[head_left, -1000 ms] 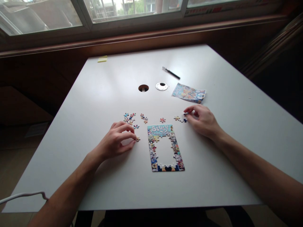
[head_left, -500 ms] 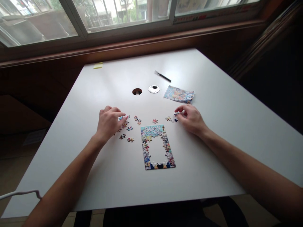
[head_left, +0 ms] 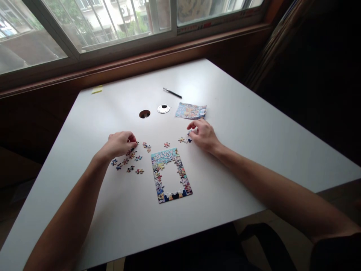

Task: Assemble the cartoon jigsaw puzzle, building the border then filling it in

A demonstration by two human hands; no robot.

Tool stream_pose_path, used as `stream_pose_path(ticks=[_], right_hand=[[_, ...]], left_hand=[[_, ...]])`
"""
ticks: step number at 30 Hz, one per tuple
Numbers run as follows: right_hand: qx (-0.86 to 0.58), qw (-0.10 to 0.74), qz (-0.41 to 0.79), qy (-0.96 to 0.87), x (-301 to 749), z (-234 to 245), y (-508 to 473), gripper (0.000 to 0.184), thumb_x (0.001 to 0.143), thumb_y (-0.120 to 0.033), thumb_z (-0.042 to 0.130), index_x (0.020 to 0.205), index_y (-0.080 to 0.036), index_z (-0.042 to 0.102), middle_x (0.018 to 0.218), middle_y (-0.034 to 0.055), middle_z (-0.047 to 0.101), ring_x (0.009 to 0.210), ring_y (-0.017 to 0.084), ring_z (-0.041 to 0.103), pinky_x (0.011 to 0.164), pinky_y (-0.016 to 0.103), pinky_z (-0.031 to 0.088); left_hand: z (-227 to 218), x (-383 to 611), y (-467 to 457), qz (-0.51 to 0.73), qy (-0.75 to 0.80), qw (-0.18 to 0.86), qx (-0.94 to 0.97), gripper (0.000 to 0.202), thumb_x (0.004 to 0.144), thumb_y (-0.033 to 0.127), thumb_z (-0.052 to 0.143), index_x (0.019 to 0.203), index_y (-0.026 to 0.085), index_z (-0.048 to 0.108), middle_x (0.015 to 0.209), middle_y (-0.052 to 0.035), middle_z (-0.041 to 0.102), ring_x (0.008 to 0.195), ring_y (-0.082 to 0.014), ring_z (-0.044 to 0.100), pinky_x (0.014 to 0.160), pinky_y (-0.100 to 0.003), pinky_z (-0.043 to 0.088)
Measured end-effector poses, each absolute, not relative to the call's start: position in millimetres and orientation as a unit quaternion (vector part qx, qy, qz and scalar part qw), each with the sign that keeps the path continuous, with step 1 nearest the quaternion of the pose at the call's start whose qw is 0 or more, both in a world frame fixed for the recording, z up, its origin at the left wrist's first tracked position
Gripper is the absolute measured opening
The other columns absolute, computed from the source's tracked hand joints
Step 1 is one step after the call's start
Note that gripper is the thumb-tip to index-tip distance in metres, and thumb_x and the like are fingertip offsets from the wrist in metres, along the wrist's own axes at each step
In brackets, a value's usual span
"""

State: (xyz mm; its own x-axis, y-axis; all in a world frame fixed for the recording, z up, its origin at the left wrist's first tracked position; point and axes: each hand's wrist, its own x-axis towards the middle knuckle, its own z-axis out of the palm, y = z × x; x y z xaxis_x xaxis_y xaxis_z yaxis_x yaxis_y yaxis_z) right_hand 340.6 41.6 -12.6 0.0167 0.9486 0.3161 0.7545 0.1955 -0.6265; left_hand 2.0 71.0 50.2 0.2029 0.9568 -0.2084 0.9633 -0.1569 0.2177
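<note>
My left hand [head_left: 121,143] is at the upper edge of a loose cluster of jigsaw puzzle pieces [head_left: 130,154], its fingers pinched on a small piece [head_left: 137,142]. Across the table, my right hand [head_left: 203,135] has its thumb and index finger around another piece [head_left: 189,133], beside a few more pieces [head_left: 185,140]. Between the hands lies a partly assembled jigsaw puzzle [head_left: 156,177], a colourful rectangular border with a blue titled top and a bare middle. A single reddish piece [head_left: 167,145] sits just above it, with a few pieces [head_left: 147,146] to its left.
A crumpled printed picture sheet [head_left: 191,110] lies beyond my right hand. Farther back are a black pen [head_left: 172,93], a round silver cap [head_left: 163,108] and a cable hole [head_left: 144,114] in the white table [head_left: 225,195]. A yellow sticky note [head_left: 97,89] is at the far left corner.
The view has turned, shifting the scene leftward. My left hand's fingers have drawn together and the hand has uncovered more pieces at lower left. My right hand stays by its pieces.
</note>
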Motion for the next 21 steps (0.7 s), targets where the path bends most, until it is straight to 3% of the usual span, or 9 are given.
stream_pose_path(ticks=[3,5,9,14,17,21], right_hand=[[-0.62,0.362,0.136,-0.683,340.6,-13.7,42.6,0.021,0.074,-0.011,0.058,0.089,-0.02,0.07,0.093,0.007,0.062,0.089,0.025,0.06,0.085,0.042,0.047],[-0.612,0.378,0.126,-0.683,340.2,-12.5,41.7,0.018,0.076,-0.013,0.059,0.089,-0.019,0.069,0.093,0.0075,0.062,0.088,0.024,0.059,0.084,0.042,0.047],[-0.48,0.443,0.102,-0.75,333.3,0.4,26.6,0.007,0.083,-0.02,0.06,0.089,-0.019,0.064,0.087,0.0051,0.061,0.083,0.021,0.057,0.081,0.039,0.048],[-0.25,0.443,0.14,-0.85,313.5,17.8,-8.3,0.009,0.091,-0.024,0.065,0.098,-0.02,0.061,0.087,0.0043,0.065,0.082,0.018,0.057,0.075,0.034,0.049],[-0.247,0.46,0.149,-0.84,306.2,18.0,-18.9,0.008,0.093,-0.021,0.064,0.1,-0.02,0.062,0.085,0.0049,0.065,0.079,0.017,0.057,0.073,0.033,0.05],[-0.272,0.48,0.16,-0.819,306.9,14.7,-18.7,0.006,0.092,-0.017,0.064,0.098,-0.019,0.064,0.084,0.0055,0.065,0.079,0.017,0.058,0.072,0.033,0.051]], left_hand=[[52.5,7.3,59.7,0.074,0.596,0.208,0.772,0.019,0.079,0.033,0.071,0.095,0.024,0.073,0.082,-0.0049,0.071,0.072,-0.0206,0.062,0.069,-0.036,0.047],[50.6,20.9,43.1,0.186,0.558,0.301,0.751,0.022,0.083,0.036,0.07,0.101,0.025,0.074,0.083,-0.0048,0.072,0.07,-0.0181,0.064,0.066,-0.033,0.05],[36.7,65.1,-1.4,0.432,0.454,0.482,0.612,0.023,0.08,0.03,0.079,0.099,0.02,0.072,0.083,-0.005,0.075,0.076,-0.0187,0.073,0.074,-0.034,0.062],[19.7,94.4,-30.9,0.497,0.396,0.508,0.582,0.022,0.079,0.021,0.081,0.099,0.019,0.072,0.09,-0.0046,0.078,0.083,-0.019,0.076,0.08,-0.034,0.066],[15.8,94.8,-33.0,0.501,0.382,0.499,0.594,0.02,0.078,0.02,0.082,0.095,0.019,0.072,0.088,-0.003,0.077,0.081,-0.0173,0.076,0.078,-0.031,0.067],[15.2,94.8,-32.8,0.491,0.383,0.512,0.591,0.02,0.079,0.026,0.082,0.094,0.019,0.071,0.086,-0.0043,0.078,0.078,-0.0196,0.077,0.076,-0.034,0.069]])
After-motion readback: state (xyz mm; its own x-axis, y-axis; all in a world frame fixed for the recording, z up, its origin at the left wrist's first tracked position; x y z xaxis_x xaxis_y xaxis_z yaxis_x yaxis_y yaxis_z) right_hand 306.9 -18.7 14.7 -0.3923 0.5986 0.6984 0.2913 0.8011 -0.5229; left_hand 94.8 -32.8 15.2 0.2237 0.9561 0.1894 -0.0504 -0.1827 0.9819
